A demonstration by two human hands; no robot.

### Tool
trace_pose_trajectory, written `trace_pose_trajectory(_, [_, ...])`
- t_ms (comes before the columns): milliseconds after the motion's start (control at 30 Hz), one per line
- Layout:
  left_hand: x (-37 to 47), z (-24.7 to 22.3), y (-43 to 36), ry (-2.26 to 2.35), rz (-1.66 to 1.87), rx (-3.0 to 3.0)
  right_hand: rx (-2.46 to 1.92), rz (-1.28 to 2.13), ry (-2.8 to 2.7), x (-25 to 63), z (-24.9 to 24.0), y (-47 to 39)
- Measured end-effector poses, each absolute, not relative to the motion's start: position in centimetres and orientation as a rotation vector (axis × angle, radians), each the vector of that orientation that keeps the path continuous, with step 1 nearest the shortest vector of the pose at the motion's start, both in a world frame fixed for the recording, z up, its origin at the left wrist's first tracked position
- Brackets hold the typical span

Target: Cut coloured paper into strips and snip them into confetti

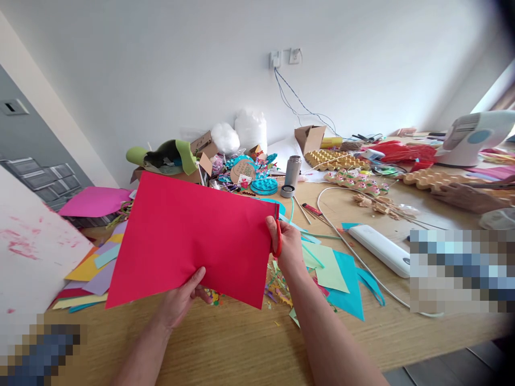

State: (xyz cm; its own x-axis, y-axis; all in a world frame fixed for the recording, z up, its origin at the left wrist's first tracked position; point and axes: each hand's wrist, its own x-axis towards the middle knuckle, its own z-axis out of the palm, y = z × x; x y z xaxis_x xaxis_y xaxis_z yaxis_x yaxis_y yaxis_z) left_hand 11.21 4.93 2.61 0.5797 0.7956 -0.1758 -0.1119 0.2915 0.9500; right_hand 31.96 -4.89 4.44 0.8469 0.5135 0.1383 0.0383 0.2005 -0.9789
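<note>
A large, smooth, crimson-red paper sheet (189,236) is held up above the tabletop (233,343), its long axis running left to right and sloping down a little toward the right. From where I stand, what matters is its upper right corner: the red-handled scissors (278,238) are right there at the sheet's right edge, so the right hand (292,246) is the one nearer that edge, while the left hand (187,297) is at the bottom edge, near the middle. The left grip is a pinch on the paper, thumb flat on the near face and fingers curled beneath; its forearm slants up from the lower left. The right grip is closed around the scissors, thumb at the loop, forearm reaching in from the lower right; how far the blades are parted I cannot tell. Just beyond the right wrist lie a pale green paper sheet (330,268) and a bright blue paper sheet (346,289), with a long white plastic case (380,249) farther right. Left of the red sheet is a fanned pile of coloured paper (94,268). At the far right, a co-worker's hand (470,198) rests by a tan moulded egg tray (432,179).
</note>
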Motion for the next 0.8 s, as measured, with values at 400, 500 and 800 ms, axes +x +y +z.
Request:
trace_pose_trajectory(400, [11.3, 2.3, 6.4, 0.695, 0.789, 0.946, -1.238, 0.433, -0.404, 31.9, 4.7, -4.9])
trace_pose_trajectory(500, [10.7, 2.4, 8.4, 0.775, 0.933, 0.731, -1.246, 0.346, -0.365, 31.7, 4.9, -5.0])
trace_pose_trajectory(800, [6.7, 4.2, 13.4, 0.842, 1.090, 0.544, -1.152, 0.311, -0.462, 31.0, 5.3, -5.2])
